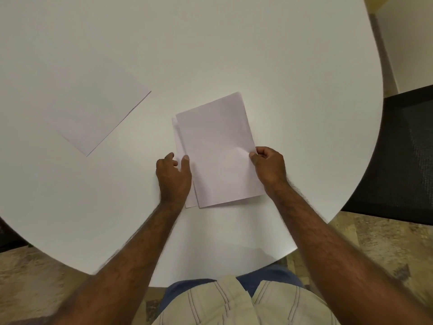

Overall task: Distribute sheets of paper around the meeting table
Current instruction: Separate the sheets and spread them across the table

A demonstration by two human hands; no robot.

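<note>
Right now I have both hands on a small stack of paper (pixel 215 148) lying on the round white table (pixel 281 66), close to its near edge. My left hand (pixel 173 177) grips the stack's left edge, thumb on top and fingers curled at the side. My right hand (pixel 269 167) pinches the top sheet's right edge between thumb and fingers, and the paper buckles slightly there. A single sheet (pixel 93 113) lies flat farther left, well apart from the stack. A black chair (pixel 403 156) stands at the table's right side.
</note>
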